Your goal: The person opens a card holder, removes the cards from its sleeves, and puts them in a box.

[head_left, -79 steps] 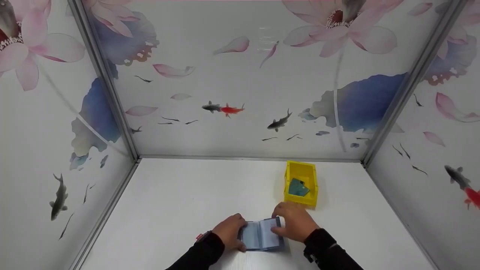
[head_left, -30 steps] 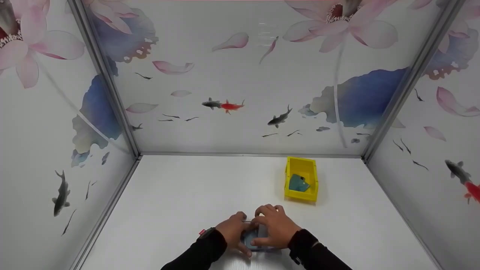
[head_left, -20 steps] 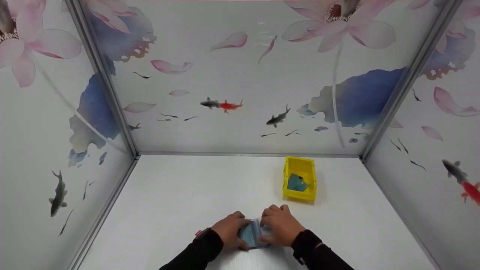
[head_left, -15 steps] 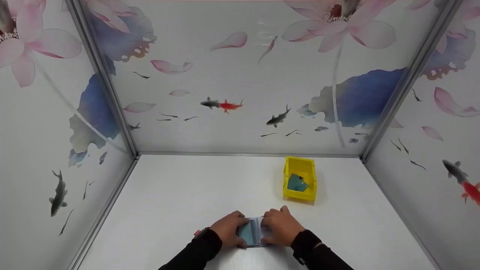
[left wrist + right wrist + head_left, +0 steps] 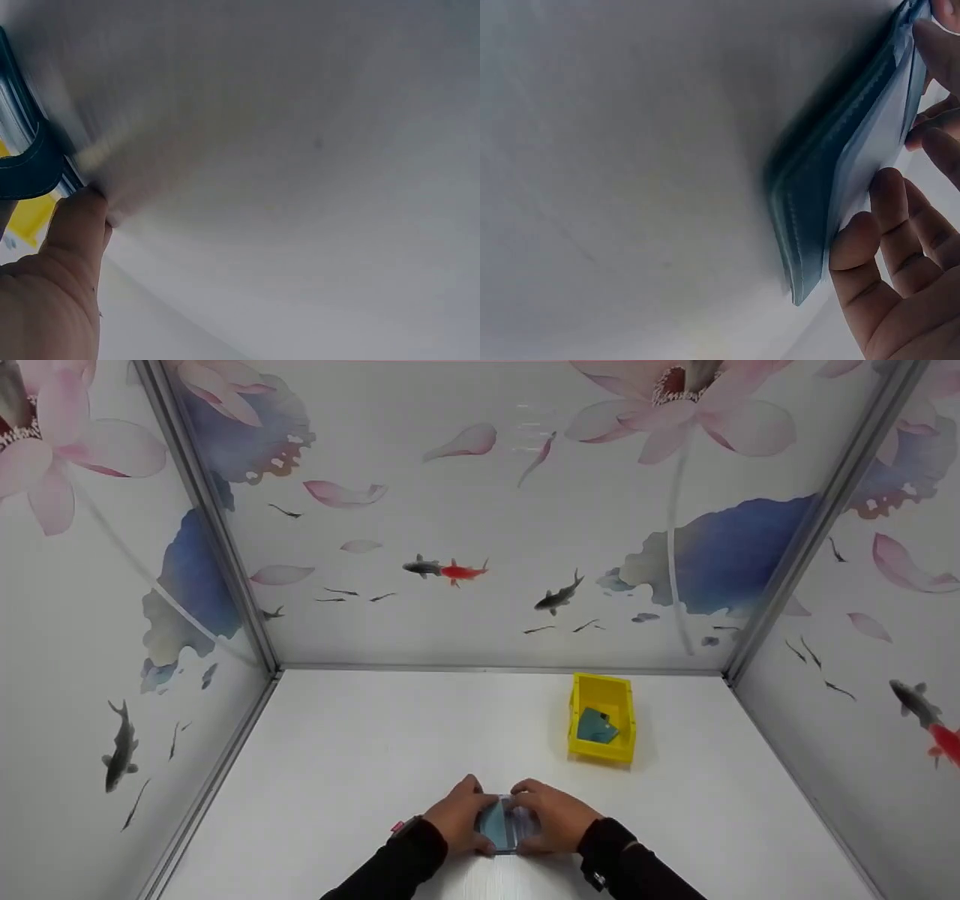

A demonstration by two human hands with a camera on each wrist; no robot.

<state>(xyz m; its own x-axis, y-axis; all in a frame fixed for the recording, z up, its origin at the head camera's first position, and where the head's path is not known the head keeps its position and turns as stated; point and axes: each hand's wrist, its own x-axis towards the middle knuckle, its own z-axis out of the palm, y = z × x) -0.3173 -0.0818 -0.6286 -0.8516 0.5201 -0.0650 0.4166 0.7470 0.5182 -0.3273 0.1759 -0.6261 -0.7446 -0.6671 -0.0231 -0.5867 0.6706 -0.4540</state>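
Left hand [image 5: 456,819] (right hand [image 5: 561,819] opposite) on blue wallet [image 5: 493,828]

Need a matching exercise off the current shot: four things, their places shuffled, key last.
Things
1. card holder
2. teal item
3. right hand
4. yellow bin

Places
A. inside the yellow bin
B. toward the back of the white table
C. between the left hand and the right hand
D. at the card holder's right side

Pairs: 1-C, 2-A, 3-D, 4-B
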